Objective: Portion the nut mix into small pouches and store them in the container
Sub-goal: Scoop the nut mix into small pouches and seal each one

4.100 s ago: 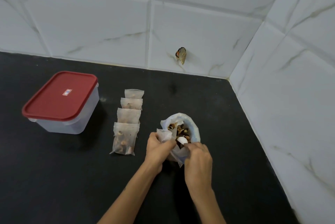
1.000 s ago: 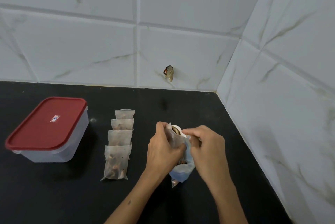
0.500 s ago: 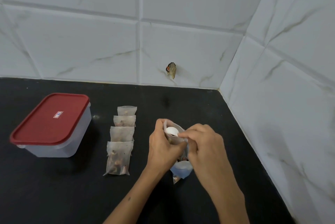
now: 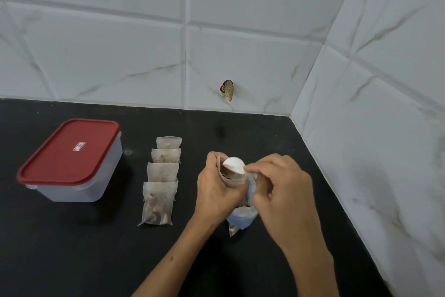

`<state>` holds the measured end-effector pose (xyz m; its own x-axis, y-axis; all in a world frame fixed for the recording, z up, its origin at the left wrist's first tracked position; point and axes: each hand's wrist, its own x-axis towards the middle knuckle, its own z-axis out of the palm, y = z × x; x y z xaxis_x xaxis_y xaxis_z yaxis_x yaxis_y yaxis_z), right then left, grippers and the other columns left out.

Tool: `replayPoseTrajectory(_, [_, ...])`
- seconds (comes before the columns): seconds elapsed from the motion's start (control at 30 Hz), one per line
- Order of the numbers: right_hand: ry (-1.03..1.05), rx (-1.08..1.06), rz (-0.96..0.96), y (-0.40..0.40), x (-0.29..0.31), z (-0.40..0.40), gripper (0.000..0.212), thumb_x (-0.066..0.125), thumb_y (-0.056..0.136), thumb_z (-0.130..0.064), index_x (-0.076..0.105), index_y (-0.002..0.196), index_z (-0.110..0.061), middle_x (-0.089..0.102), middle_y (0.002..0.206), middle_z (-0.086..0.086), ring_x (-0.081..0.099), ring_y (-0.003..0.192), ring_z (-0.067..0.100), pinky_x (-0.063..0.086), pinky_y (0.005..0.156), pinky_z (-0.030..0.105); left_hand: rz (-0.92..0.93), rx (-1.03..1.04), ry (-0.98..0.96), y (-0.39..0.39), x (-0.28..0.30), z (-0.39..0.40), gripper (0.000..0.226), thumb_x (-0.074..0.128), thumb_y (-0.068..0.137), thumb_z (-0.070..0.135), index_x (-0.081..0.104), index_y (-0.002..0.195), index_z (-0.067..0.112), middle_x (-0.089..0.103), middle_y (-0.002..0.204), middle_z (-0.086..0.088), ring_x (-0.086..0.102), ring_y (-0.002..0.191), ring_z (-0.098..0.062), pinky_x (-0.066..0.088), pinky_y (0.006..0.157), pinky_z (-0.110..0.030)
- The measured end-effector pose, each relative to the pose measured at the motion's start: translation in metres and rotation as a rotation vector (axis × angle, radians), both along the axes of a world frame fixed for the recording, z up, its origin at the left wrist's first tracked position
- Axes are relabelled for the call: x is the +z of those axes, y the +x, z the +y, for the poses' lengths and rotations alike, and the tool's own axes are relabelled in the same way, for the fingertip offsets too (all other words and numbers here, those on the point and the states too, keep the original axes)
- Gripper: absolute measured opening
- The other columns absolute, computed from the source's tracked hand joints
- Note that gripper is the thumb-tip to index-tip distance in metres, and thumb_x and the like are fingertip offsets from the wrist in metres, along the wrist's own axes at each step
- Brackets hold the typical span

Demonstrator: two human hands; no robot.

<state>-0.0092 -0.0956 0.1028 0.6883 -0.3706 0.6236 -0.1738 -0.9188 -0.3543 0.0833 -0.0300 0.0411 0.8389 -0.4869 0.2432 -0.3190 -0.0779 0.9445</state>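
Note:
My left hand (image 4: pixel 216 190) grips a small translucent pouch (image 4: pixel 234 178), mouth up, above the counter. My right hand (image 4: pixel 280 188) pinches the handle of a white spoon (image 4: pixel 233 165) tipped upside down over the pouch's mouth. Below and behind the hands stands the plastic bag of nut mix (image 4: pixel 242 218), mostly hidden by them. Several filled pouches (image 4: pixel 161 181) lie in an overlapping row to the left. Further left sits a clear container (image 4: pixel 79 183) with its red lid (image 4: pixel 69 150) closed.
The black countertop (image 4: pixel 72 248) ends at white marble-tiled walls behind and on the right (image 4: pixel 375 128), forming a corner. A small dark hole with debris (image 4: pixel 226 90) sits low on the back wall.
Four seconds ago the spoon was down in the nut bag. Since then the right hand has lifted it to the pouch held by the left hand and tipped it over the mouth.

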Motion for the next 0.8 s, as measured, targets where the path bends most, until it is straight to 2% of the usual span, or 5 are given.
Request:
replayPoseTrajectory(0.27, [0.14, -0.023, -0.007, -0.001, -0.002, 0.0, 0.017, 0.064, 0.078, 0.001, 0.075, 0.083, -0.012, 0.069, 0.08, -0.001, 0.062, 0.074, 0.009, 0.056, 0.064, 0.025, 0.021, 0.022, -0.004, 0.0, -0.001, 0.004, 0.043, 0.083, 0.068, 0.019, 0.047, 0.092, 0.02, 0.061, 0.078, 0.006, 0.059, 0.072, -0.001, 0.048, 0.059, -0.016])
replayPoseTrajectory(0.47, [0.862, -0.108, -0.168, -0.003, 0.004, -0.008, 0.024, 0.064, 0.085, -0.004, 0.073, 0.089, -0.026, 0.07, 0.086, -0.015, 0.062, 0.082, -0.007, 0.046, 0.062, 0.003, 0.024, 0.051, 0.02, 0.01, -0.007, 0.014, 0.04, 0.078, 0.069, 0.012, 0.049, 0.093, 0.022, 0.059, 0.082, 0.009, 0.058, 0.076, 0.005, 0.048, 0.061, -0.011])
replayPoseTrajectory(0.6, [0.66, -0.289, 0.225, -0.001, -0.031, -0.019, 0.023, 0.06, 0.089, -0.006, 0.071, 0.102, -0.02, 0.066, 0.098, -0.01, 0.059, 0.082, -0.001, 0.042, 0.061, 0.006, 0.125, 0.107, 0.123, 0.013, -0.014, 0.022, 0.044, 0.08, 0.07, 0.022, 0.047, 0.098, 0.023, 0.056, 0.086, 0.01, 0.057, 0.074, 0.002, 0.044, 0.055, -0.006])
replayPoseTrajectory(0.7, [0.442, -0.32, 0.638, 0.004, -0.056, -0.022, 0.029, 0.059, 0.089, -0.009, 0.064, 0.116, -0.016, 0.059, 0.115, 0.004, 0.058, 0.101, 0.015, 0.047, 0.082, 0.021, 0.21, 0.127, 0.252, 0.014, -0.024, 0.024, 0.048, 0.081, 0.069, 0.031, 0.045, 0.1, 0.023, 0.053, 0.088, 0.012, 0.052, 0.075, 0.002, 0.039, 0.052, -0.012])
replayPoseTrajectory(0.8, [0.642, -0.457, 1.057, 0.017, -0.044, -0.024, 0.047, 0.061, 0.09, -0.022, 0.046, 0.134, -0.015, 0.046, 0.13, 0.009, 0.05, 0.117, 0.023, 0.042, 0.098, 0.035, 0.263, 0.111, 0.349, 0.014, -0.035, 0.021, 0.058, 0.083, 0.064, 0.042, 0.043, 0.102, 0.023, 0.051, 0.087, 0.012, 0.049, 0.076, 0.002, 0.036, 0.055, -0.015])
